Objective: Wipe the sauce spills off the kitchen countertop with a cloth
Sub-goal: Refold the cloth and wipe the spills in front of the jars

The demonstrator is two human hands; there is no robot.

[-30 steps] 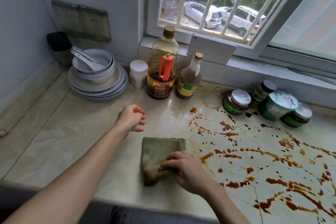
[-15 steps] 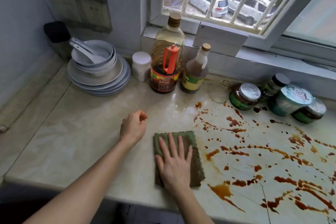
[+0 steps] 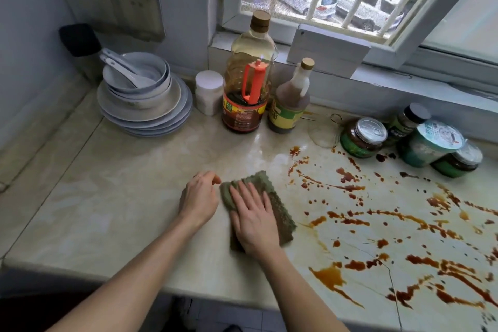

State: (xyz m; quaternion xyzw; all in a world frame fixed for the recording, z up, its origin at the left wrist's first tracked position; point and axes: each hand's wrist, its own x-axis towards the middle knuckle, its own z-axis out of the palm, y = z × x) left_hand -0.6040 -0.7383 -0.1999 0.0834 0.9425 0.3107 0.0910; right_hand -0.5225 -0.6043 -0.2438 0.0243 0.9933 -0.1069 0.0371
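Observation:
A green cloth (image 3: pixel 280 210) lies on the beige marble countertop (image 3: pixel 121 197), just left of the spills. My right hand (image 3: pixel 253 218) presses flat on it, fingers spread and pointing away from me, covering its left half. My left hand (image 3: pixel 199 197) rests loosely curled on the counter beside the cloth, its fingertips at the cloth's far left corner. Brown sauce spills (image 3: pixel 347 188) streak and dot the whole right side of the counter. A larger sauce puddle (image 3: pixel 330 276) sits near the front edge, and the cloth's right edge nearly touches the closest streaks.
A stack of plates and bowls with spoons (image 3: pixel 145 100) stands at the back left. A white jar (image 3: pixel 208 91), a big oil bottle (image 3: pixel 249 75) and a smaller bottle (image 3: pixel 289 105) line the back wall. Jars (image 3: pixel 362 137) and a teal tub (image 3: pixel 431 143) crowd the back right.
My right hand went from gripping the cloth's near edge to lying flat on it, and the cloth has turned and slid toward the spills. My left hand moved in beside the cloth.

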